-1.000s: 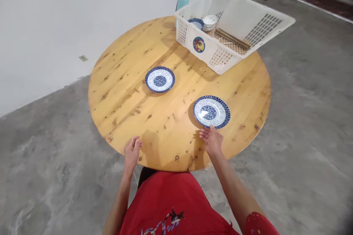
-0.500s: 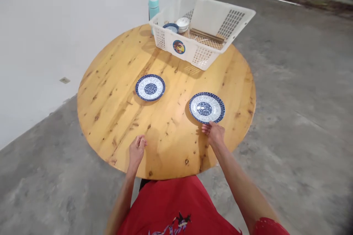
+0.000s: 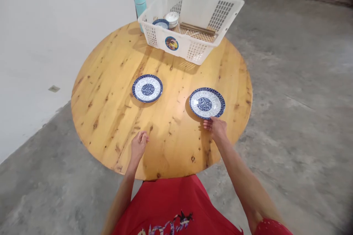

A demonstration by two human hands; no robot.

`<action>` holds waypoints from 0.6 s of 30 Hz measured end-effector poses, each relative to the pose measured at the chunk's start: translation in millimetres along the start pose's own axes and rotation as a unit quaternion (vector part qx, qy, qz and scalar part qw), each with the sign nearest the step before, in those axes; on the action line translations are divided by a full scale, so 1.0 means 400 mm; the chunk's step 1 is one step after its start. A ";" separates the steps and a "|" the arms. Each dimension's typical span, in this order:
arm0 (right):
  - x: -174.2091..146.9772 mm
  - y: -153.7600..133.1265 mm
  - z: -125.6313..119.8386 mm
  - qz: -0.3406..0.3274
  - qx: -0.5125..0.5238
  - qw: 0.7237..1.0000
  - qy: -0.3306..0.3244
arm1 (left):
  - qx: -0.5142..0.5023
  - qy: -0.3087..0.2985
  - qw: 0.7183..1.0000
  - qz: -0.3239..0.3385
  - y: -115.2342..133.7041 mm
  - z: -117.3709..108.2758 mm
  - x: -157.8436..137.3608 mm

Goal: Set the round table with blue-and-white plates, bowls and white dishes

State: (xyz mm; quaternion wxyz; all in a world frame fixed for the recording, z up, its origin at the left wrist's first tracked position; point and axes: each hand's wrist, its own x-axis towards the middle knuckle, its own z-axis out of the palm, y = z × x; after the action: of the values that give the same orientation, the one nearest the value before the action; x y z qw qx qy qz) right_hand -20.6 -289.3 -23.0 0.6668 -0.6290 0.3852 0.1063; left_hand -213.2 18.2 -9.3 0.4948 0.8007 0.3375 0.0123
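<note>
My right hand (image 3: 216, 127) grips the near rim of a blue-and-white plate (image 3: 204, 104), thumb on top and fingers under the edge. A shadow lies to the left of this plate on the wood; whether it touches the table I cannot tell. A second blue-and-white plate (image 3: 147, 89) rests on the table to the left, with no hand on it. Over the near part of the table is my left hand (image 3: 139, 143), its fingers curled together and nothing visible in them.
A white plastic basket (image 3: 202, 46) stands at the back of the round wooden table (image 3: 110, 117). Inside it are a blue-rimmed plate (image 3: 161, 23), stacked white bowls (image 3: 172, 19) and chopsticks (image 3: 197, 28). A light-blue bottle (image 3: 140, 3) stands behind its left corner. A white wall rises left.
The view has shifted slightly, so the table and basket appear further left. My right hand still grips the plate, which sits slightly further right relative to the table. My left hand stays curled.
</note>
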 end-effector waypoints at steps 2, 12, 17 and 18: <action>-0.014 0.014 -0.023 -0.001 -0.034 0.999 0.000 | -0.021 -0.010 1.000 -0.007 0.009 0.000 0.026; -0.072 0.045 0.169 -0.163 -0.115 0.965 -0.169 | 0.056 0.089 0.994 0.013 0.118 -0.082 0.340; -0.077 -0.057 0.418 -0.282 -0.234 0.909 -0.199 | 0.154 0.077 0.985 0.020 0.187 -0.122 0.486; -0.077 -0.075 0.460 -0.309 -0.288 0.888 -0.184 | 0.172 0.079 0.982 0.028 0.191 -0.126 0.511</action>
State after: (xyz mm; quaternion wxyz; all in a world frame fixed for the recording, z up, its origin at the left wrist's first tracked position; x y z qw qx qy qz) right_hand 47.1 -114.9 3.5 0.5145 -0.8497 -0.0061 0.1154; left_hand -32.9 149.1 13.6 0.3212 0.8794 0.3502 0.0307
